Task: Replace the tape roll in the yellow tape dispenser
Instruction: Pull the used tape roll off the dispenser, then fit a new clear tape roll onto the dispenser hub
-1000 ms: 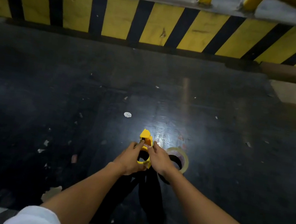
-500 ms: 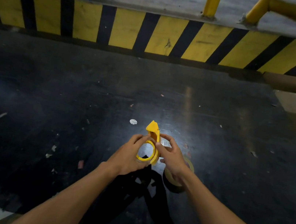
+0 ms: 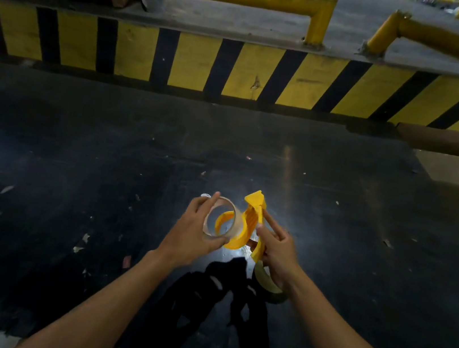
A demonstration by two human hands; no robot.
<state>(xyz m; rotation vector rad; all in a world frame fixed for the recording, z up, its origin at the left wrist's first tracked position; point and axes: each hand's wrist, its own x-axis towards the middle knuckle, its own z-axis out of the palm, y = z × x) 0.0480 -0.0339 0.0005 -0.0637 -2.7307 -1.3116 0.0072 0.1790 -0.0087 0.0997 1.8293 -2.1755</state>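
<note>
My left hand (image 3: 193, 238): fingers clamped round an empty tape core (image 3: 221, 217), held beside the dispenser. My right hand (image 3: 277, 251): closed on the yellow dispenser (image 3: 249, 224), raised above the black table (image 3: 76, 151). Tape roll (image 3: 267, 283): flat on the table, under my right wrist.

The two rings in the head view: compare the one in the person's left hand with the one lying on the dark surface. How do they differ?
The empty tape core is held up in the left hand; the tape roll lies flat on the dark surface, partly hidden under the right hand. The core looks thin-walled and see-through; the roll looks thicker and yellowish. Both are round rings.
</note>
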